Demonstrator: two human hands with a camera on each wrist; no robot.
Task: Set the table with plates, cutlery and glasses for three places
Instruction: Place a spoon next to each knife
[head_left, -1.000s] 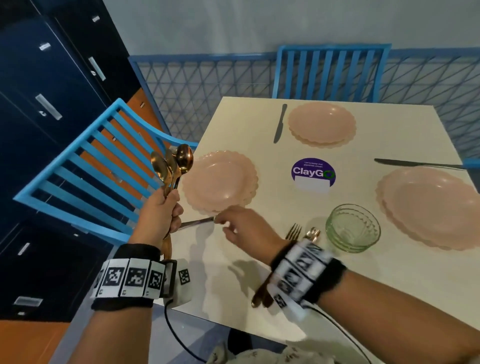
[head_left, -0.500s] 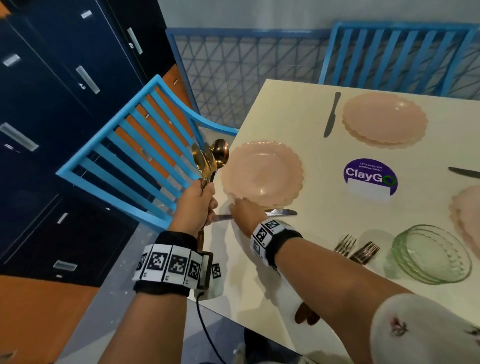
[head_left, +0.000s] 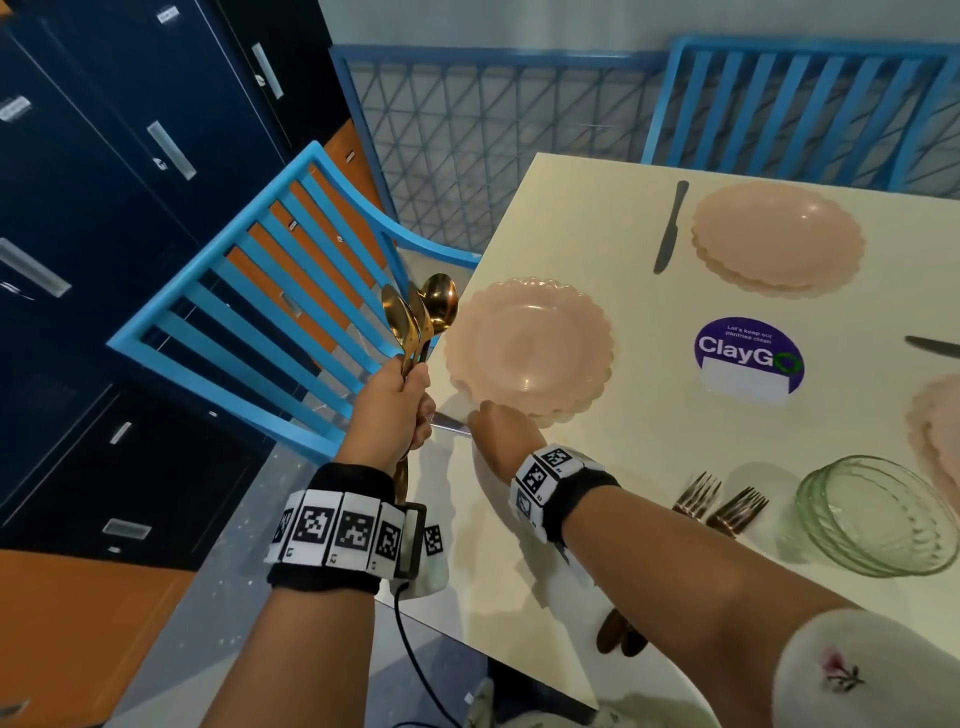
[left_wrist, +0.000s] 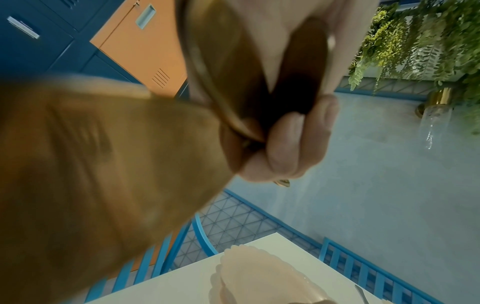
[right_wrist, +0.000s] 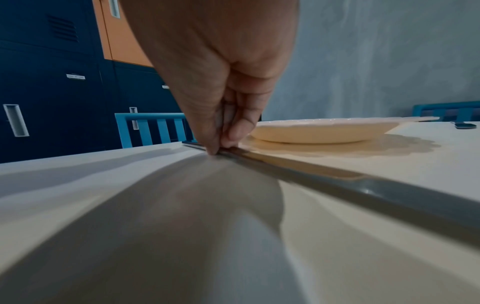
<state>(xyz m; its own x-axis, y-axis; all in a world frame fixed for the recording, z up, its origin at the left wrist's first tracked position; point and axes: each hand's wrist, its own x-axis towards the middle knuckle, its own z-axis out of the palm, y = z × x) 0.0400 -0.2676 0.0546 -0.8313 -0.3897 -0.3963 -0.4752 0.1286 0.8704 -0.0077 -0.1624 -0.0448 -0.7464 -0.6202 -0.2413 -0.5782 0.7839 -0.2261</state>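
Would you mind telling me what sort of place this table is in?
Probably a shared pantry or break room in an office or similar building. The sticker on the table asks people to keep pantries clean, blue and orange lockers line the wall, and blue chairs surround the table.

I wear a black wristband ringed with square black-and-white marker tags on each wrist, a black cable trailing from the left, and a white flowered sleeve.
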